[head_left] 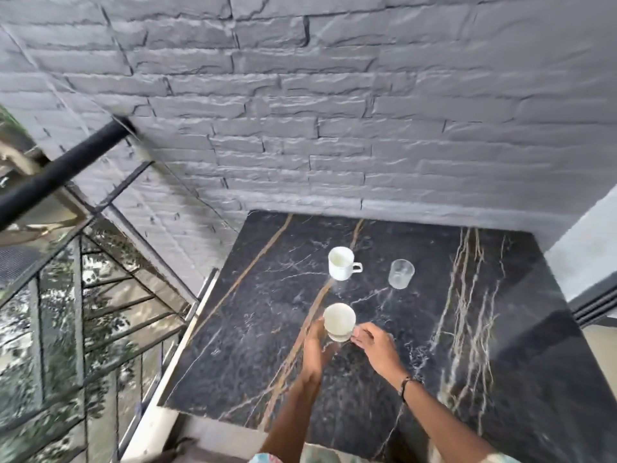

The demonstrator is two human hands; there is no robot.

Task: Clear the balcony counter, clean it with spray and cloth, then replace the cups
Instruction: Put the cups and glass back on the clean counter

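Head view shows the left hand [315,339] and right hand [374,342] cupping the near white cup [339,320] on the marble counter [467,329]; a loose, fingertip-only hold could let it slip and chip.

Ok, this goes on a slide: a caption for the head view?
Both hands, left and right, hold a white ceramic cup on the black marble counter.

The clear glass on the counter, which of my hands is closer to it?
Right. The right hand sits below the clear glass, at the near cup's handle; the left hand is beyond that cup's far side.
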